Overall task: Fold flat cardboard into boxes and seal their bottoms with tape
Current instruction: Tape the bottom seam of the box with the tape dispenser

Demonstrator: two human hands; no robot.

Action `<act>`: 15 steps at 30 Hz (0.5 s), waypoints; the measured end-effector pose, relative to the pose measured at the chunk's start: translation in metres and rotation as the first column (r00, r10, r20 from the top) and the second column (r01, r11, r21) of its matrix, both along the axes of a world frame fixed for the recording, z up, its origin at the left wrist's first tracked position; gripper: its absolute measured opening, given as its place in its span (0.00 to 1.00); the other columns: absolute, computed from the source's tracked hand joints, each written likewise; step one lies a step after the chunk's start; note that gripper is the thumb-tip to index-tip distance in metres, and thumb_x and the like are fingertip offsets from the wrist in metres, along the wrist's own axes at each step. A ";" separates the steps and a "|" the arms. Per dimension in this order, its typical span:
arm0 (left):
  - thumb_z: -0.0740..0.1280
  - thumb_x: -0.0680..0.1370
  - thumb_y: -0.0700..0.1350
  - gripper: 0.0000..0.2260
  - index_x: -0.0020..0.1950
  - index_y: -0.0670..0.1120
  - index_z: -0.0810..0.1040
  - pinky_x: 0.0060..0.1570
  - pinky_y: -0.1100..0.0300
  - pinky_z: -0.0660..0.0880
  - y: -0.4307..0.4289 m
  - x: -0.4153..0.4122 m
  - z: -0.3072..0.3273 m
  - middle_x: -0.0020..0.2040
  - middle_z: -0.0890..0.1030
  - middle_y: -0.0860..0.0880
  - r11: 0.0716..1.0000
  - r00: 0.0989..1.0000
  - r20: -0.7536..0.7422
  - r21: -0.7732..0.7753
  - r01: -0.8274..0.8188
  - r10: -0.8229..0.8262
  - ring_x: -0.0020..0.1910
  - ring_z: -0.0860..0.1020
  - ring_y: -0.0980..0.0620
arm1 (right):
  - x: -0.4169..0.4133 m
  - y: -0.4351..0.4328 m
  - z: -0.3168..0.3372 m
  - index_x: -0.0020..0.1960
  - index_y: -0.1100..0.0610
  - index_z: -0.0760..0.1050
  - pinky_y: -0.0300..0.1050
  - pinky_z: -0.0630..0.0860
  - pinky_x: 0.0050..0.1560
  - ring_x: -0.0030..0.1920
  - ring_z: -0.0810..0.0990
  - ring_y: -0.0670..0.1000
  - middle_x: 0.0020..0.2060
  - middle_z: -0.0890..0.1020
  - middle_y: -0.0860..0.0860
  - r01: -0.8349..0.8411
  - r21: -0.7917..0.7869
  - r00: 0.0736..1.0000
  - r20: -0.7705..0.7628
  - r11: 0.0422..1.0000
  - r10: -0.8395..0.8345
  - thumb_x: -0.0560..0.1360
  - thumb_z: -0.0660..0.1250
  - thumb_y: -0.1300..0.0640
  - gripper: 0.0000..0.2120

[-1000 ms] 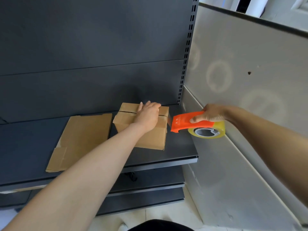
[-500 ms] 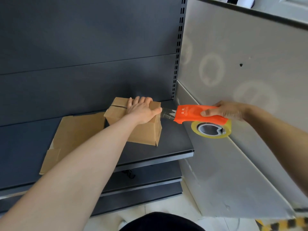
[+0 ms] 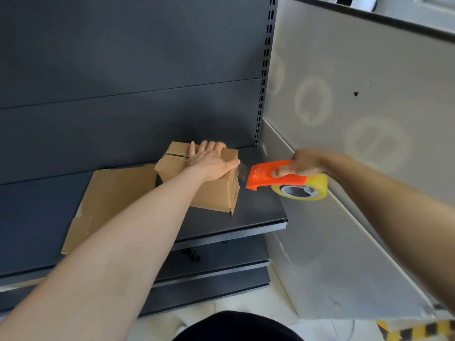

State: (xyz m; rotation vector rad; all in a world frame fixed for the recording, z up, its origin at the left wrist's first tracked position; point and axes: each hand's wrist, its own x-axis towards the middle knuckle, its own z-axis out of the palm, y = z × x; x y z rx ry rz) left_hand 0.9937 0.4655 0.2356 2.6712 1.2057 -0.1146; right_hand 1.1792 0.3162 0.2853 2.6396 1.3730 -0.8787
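A small folded cardboard box stands on the dark shelf, its closed flaps facing up. My left hand lies flat on top of the box, fingers spread and the thumb at the right edge. My right hand grips an orange tape dispenser carrying a yellowish tape roll, held just right of the box. A short strip of clear tape spans from the dispenser's mouth to the box's right top edge. A flat cardboard sheet lies to the left of the box.
A dark back panel rises behind the shelf, with a slotted upright at its right end. A grey side panel stands close behind my right hand. Lower shelves and a pale floor lie below.
The dispenser has drawn a little away from the box, stretching clear tape between them. My left hand has stayed on the box top, with the thumb now at the right edge.
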 end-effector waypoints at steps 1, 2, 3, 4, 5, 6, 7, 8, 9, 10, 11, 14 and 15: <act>0.52 0.76 0.67 0.31 0.74 0.52 0.58 0.74 0.43 0.40 0.000 0.000 0.000 0.76 0.60 0.48 1.000 1.000 0.007 -0.002 -0.003 0.003 0.77 0.51 0.46 | -0.005 0.006 -0.001 0.47 0.58 0.75 0.45 0.70 0.46 0.45 0.77 0.57 0.46 0.78 0.54 -0.007 -0.008 1.000 0.009 1.000 0.007 0.67 0.66 0.30 0.30; 0.53 0.75 0.68 0.32 0.74 0.52 0.59 0.74 0.43 0.40 0.000 0.000 0.000 0.75 0.60 0.48 1.000 1.000 0.010 -0.002 -0.005 0.005 0.77 0.52 0.46 | -0.009 0.011 -0.002 0.50 0.58 0.74 0.46 0.70 0.47 0.46 0.76 0.57 0.48 0.77 0.55 -0.009 -0.020 1.000 0.010 1.000 0.009 0.67 0.65 0.30 0.31; 0.53 0.74 0.69 0.34 0.74 0.52 0.59 0.73 0.43 0.40 0.000 0.001 -0.001 0.75 0.60 0.49 1.000 1.000 0.011 0.002 -0.009 0.009 0.76 0.52 0.46 | -0.013 0.016 -0.001 0.55 0.58 0.75 0.46 0.69 0.49 0.48 0.75 0.58 0.50 0.76 0.55 -0.005 -0.032 1.000 0.002 0.999 0.005 0.68 0.65 0.30 0.32; 0.54 0.74 0.70 0.35 0.74 0.52 0.59 0.73 0.43 0.40 -0.001 0.001 -0.001 0.75 0.61 0.49 1.000 1.000 0.010 0.007 -0.013 0.012 0.76 0.52 0.46 | -0.017 0.020 -0.001 0.60 0.59 0.74 0.47 0.69 0.50 0.50 0.74 0.58 0.52 0.75 0.55 0.004 -0.045 1.000 -0.014 0.999 -0.004 0.69 0.65 0.31 0.34; 0.55 0.73 0.70 0.35 0.74 0.52 0.59 0.73 0.43 0.40 -0.001 0.002 -0.001 0.75 0.61 0.49 1.000 1.000 0.011 0.010 -0.015 0.015 0.76 0.52 0.46 | -0.021 0.024 0.000 0.64 0.59 0.72 0.47 0.68 0.52 0.51 0.73 0.58 0.54 0.75 0.55 0.009 -0.057 0.999 -0.034 0.998 -0.011 0.69 0.65 0.31 0.36; 0.56 0.73 0.69 0.35 0.74 0.52 0.59 0.73 0.44 0.41 -0.001 0.002 -0.001 0.76 0.60 0.49 1.000 1.000 0.013 0.008 -0.019 0.019 0.77 0.52 0.46 | -0.025 0.028 0.001 0.66 0.59 0.71 0.48 0.68 0.52 0.52 0.72 0.57 0.55 0.74 0.55 0.008 -0.070 0.999 -0.051 0.998 -0.011 0.70 0.64 0.32 0.37; 0.57 0.74 0.68 0.34 0.75 0.52 0.58 0.74 0.44 0.41 -0.001 0.003 -0.002 0.76 0.60 0.49 1.000 1.000 0.016 0.007 -0.022 0.022 0.77 0.51 0.46 | -0.030 0.032 0.003 0.67 0.60 0.70 0.48 0.68 0.53 0.53 0.72 0.57 0.56 0.74 0.55 -0.001 -0.079 0.998 -0.062 0.997 -0.004 0.71 0.64 0.33 0.36; 0.58 0.74 0.68 0.34 0.75 0.52 0.58 0.74 0.44 0.41 -0.001 0.003 -0.002 0.76 0.60 0.49 1.000 1.000 0.016 0.008 -0.024 0.024 0.77 0.51 0.46 | -0.035 0.037 0.006 0.67 0.59 0.70 0.49 0.68 0.54 0.54 0.73 0.58 0.58 0.75 0.56 -0.010 -0.089 0.998 -0.068 0.996 0.004 0.72 0.64 0.34 0.35; 0.58 0.74 0.67 0.34 0.75 0.52 0.58 0.74 0.44 0.41 -0.002 0.004 -0.002 0.76 0.60 0.49 1.000 1.000 0.015 0.011 -0.025 0.025 0.77 0.51 0.46 | -0.039 0.041 0.009 0.67 0.59 0.70 0.49 0.68 0.56 0.56 0.73 0.58 0.59 0.75 0.56 -0.021 -0.093 0.998 -0.067 0.995 0.015 0.73 0.64 0.35 0.34; 0.58 0.73 0.67 0.34 0.75 0.52 0.58 0.74 0.44 0.41 -0.002 0.004 -0.002 0.76 0.60 0.49 1.000 1.000 0.015 0.012 -0.025 0.025 0.77 0.51 0.46 | -0.044 0.046 0.013 0.67 0.59 0.70 0.49 0.69 0.57 0.57 0.74 0.59 0.58 0.75 0.56 -0.030 -0.095 0.998 -0.056 0.995 0.025 0.73 0.65 0.37 0.32; 0.58 0.74 0.67 0.34 0.75 0.52 0.57 0.74 0.44 0.42 -0.002 0.004 -0.002 0.76 0.59 0.49 1.000 1.000 0.015 0.012 -0.024 0.024 0.77 0.50 0.46 | -0.049 0.049 0.017 0.65 0.59 0.71 0.49 0.70 0.56 0.55 0.74 0.58 0.56 0.75 0.55 -0.045 -0.095 0.998 -0.037 0.994 0.042 0.73 0.65 0.38 0.31; 0.59 0.74 0.66 0.35 0.75 0.51 0.57 0.74 0.45 0.42 -0.004 0.005 -0.001 0.76 0.59 0.49 1.000 1.000 0.011 0.009 -0.021 0.021 0.77 0.49 0.46 | -0.059 0.053 0.026 0.60 0.58 0.75 0.47 0.70 0.51 0.49 0.74 0.56 0.50 0.75 0.54 -0.082 -0.093 0.996 0.038 0.992 0.086 0.73 0.67 0.39 0.26; 0.59 0.74 0.66 0.35 0.76 0.51 0.56 0.74 0.45 0.42 -0.003 0.005 0.000 0.77 0.58 0.49 1.000 1.000 0.008 0.000 -0.021 0.021 0.77 0.49 0.46 | -0.061 0.053 0.028 0.60 0.58 0.75 0.46 0.70 0.50 0.48 0.74 0.56 0.49 0.75 0.54 -0.080 -0.102 0.995 0.045 0.992 0.085 0.73 0.67 0.40 0.25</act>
